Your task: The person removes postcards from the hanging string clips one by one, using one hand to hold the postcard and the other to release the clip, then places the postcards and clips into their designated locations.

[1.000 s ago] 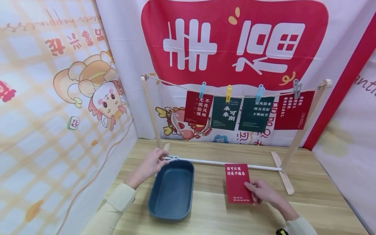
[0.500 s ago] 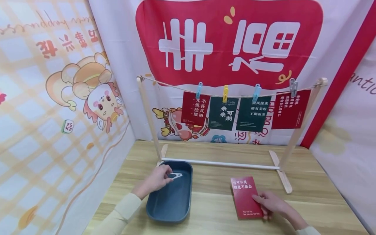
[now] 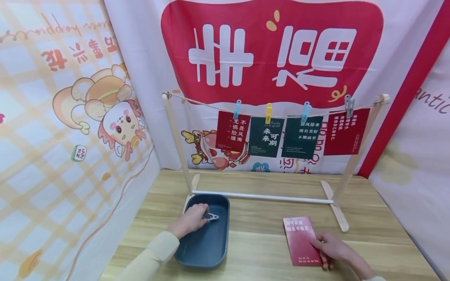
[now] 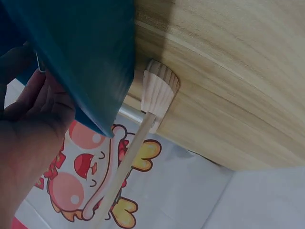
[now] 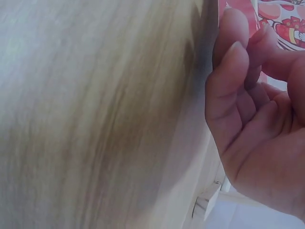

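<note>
In the head view my left hand point(image 3: 191, 220) pinches a pale clothespin point(image 3: 212, 217) over the inside of a dark blue tray point(image 3: 204, 249). The left wrist view shows the left hand point(image 4: 40, 112) beside the tray's wall point(image 4: 90, 52), its fingertips partly hidden. My right hand point(image 3: 335, 249) holds a red card point(image 3: 301, 242) with white writing by its right edge, thumb on top, low over the table. Up close in the right wrist view, the curled fingers of the right hand point(image 5: 257, 105) pinch the card point(image 5: 240, 7), of which little shows.
Behind the tray stands a wooden rack point(image 3: 263, 196) with a string point(image 3: 207, 104) across its top. From it hang red and green cards point(image 3: 265, 136), each under a clothespin point(image 3: 268, 113). Printed cloths cover the walls around the wooden table point(image 3: 253, 242).
My left hand has moved from the tray's far rim down into the tray with the clothespin. The right hand has brought the red card nearer to me and to the right, tilting it lower.
</note>
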Demonstrator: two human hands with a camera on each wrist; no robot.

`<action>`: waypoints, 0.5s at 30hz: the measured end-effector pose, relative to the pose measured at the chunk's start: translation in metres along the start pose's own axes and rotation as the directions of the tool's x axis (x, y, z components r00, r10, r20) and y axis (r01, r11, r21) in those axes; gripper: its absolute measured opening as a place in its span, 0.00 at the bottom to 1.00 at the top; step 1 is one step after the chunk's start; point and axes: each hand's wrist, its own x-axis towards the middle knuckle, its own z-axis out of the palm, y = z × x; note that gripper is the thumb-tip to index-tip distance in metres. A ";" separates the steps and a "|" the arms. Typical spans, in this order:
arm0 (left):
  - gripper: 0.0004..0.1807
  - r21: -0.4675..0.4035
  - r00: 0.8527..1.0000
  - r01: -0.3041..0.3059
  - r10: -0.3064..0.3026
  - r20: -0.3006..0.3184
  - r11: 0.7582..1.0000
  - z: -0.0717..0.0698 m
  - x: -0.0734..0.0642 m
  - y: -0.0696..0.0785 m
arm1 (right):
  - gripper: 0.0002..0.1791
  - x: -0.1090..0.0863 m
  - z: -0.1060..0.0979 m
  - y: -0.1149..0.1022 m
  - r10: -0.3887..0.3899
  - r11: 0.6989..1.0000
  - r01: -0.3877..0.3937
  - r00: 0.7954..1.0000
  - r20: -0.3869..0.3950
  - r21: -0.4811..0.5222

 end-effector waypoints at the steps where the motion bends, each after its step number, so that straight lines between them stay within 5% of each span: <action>1: 0.10 0.019 1.000 -0.008 0.008 0.000 1.000 0.002 0.001 0.000 | 0.19 0.000 0.000 0.000 0.006 1.000 -0.006 1.000 -0.007 -0.011; 8: 0.09 0.097 0.999 0.014 -0.017 0.028 0.995 0.008 0.003 0.001 | 0.19 -0.004 0.000 0.000 0.049 0.984 -0.069 0.991 -0.123 -0.167; 15: 0.09 0.131 0.994 0.011 -0.026 0.109 0.991 0.013 0.003 0.003 | 0.17 -0.005 0.004 0.004 0.095 0.908 -0.190 0.961 -0.259 -0.373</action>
